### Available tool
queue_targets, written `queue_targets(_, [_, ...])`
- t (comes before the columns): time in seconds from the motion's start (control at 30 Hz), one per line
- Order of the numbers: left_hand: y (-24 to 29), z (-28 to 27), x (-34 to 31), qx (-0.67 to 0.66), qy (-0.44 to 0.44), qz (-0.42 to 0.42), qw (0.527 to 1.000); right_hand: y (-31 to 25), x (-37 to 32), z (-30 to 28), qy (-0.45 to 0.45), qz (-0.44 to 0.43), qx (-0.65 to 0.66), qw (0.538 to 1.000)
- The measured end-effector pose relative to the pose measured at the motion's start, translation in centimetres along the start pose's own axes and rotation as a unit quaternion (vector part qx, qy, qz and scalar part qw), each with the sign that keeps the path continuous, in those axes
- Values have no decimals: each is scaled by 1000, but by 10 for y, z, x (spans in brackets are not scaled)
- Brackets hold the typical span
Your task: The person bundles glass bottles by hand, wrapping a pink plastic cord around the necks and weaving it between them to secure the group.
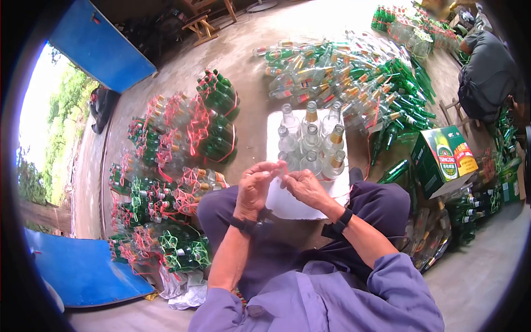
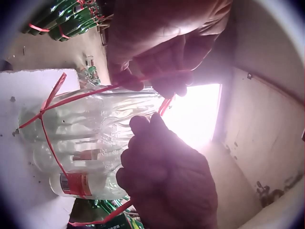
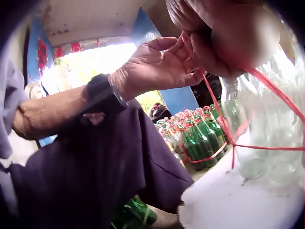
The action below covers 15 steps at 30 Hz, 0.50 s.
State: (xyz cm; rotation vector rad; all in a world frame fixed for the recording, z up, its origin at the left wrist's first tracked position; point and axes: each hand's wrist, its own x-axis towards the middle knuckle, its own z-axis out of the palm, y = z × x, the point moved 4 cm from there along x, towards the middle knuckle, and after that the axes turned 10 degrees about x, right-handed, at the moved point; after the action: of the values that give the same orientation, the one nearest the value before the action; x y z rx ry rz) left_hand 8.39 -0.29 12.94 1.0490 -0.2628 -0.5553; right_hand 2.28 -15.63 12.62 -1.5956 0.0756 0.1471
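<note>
A cluster of clear glass bottles [image 1: 311, 135] stands upright on a white block [image 1: 285, 196] between the person's knees. Red plastic twine [image 2: 71, 98] runs round the lower part of the bottles, with a knot low on one side in both wrist views. Close together over the near bottles, both hands pinch the twine. The left hand [image 1: 255, 188] holds one strand between thumb and fingers, palm turned up in the right wrist view. Fingers of the right hand [image 1: 311, 191] are curled on another strand [image 3: 276, 90], right beside the bottle necks.
Tied bundles of bottles [image 1: 218, 133] stand on the left. A large heap of loose green and clear bottles [image 1: 343, 72] lies ahead. At the right are a green beer carton [image 1: 442, 160] and another seated person [image 1: 489, 74]. Blue door panels [image 1: 105, 44] stand at the left.
</note>
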Motion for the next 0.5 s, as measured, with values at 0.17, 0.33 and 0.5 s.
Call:
queue_targets(0.17, [0, 11, -9, -25, 12, 14, 1000, 3, 8, 3, 62, -25, 11, 998])
queue_targets(0.33, [5, 16, -10, 26, 61, 40, 997, 15, 6, 8, 72, -60, -38, 995])
queue_targets(0.5, [10, 26, 2, 390, 36, 80, 917, 23, -1, 10, 56, -44, -61, 996])
